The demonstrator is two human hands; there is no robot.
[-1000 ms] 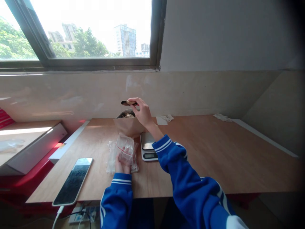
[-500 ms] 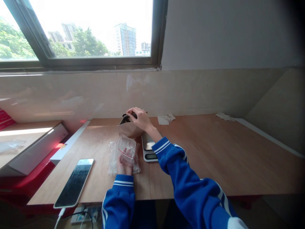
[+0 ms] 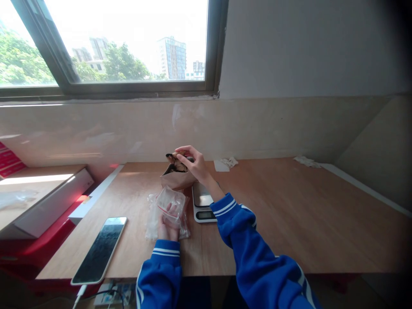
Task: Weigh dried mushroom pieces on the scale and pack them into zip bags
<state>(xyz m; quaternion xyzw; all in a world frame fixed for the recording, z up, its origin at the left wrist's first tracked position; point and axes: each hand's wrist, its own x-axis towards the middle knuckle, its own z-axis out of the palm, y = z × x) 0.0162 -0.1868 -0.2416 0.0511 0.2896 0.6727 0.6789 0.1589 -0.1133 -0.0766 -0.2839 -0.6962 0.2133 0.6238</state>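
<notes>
My right hand (image 3: 195,162) is closed at the mouth of a brown paper bag (image 3: 177,180), its thumb and fingers pinching tan, dark-edged dried pieces (image 3: 175,163). They look like dried mushroom slices, partly hidden by the fingers. A clear zip bag (image 3: 170,199) with a red seal line is held in my left hand (image 3: 169,223), whose fingers show through the plastic. More clear bags (image 3: 151,227) lie flat under that hand. Just right of the bags sits a small digital scale (image 3: 202,199) with a metal plate, partly covered by my right forearm.
A phone (image 3: 99,251) with a white charging cable lies at the table's left front edge. Crumpled tissue (image 3: 229,162) and a white paper rest near the wall, and another tissue (image 3: 307,162) lies farther right. A power strip (image 3: 112,296) is below the table edge.
My right hand has risen slightly out of the paper bag, and the tan dried pieces now show in its fingers. My left hand stays at the zip bag. The view has tilted slightly.
</notes>
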